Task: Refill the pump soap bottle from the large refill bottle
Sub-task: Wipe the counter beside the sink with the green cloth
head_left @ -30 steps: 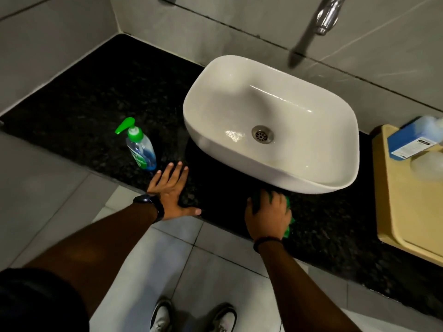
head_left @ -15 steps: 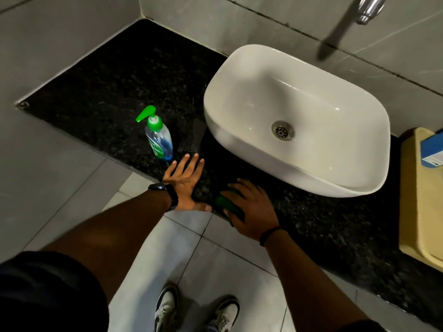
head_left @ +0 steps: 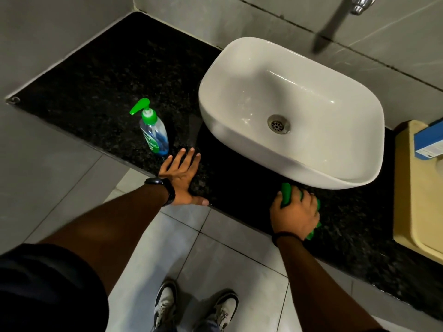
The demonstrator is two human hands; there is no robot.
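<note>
A clear pump soap bottle [head_left: 154, 134] with a green pump head and blue liquid stands upright on the black granite counter [head_left: 96, 82], left of the basin. My left hand [head_left: 183, 177] lies flat and open on the counter's front edge, just right of the bottle and not touching it. My right hand [head_left: 296, 213] is shut on a green cloth [head_left: 286, 194], pressed on the counter below the basin's front. At the right edge a blue refill bottle [head_left: 429, 144] shows only in part.
A white vessel basin [head_left: 239, 140] sits on the counter with a chrome tap [head_left: 362, 3] above it. A beige tray [head_left: 412, 200] at the right holds the blue bottle. Grey tiled walls enclose the counter on the left and back.
My right hand slid the green cloth left toward my left hand, then back right under the basin's front. The left hand stayed flat beside the soap bottle.
</note>
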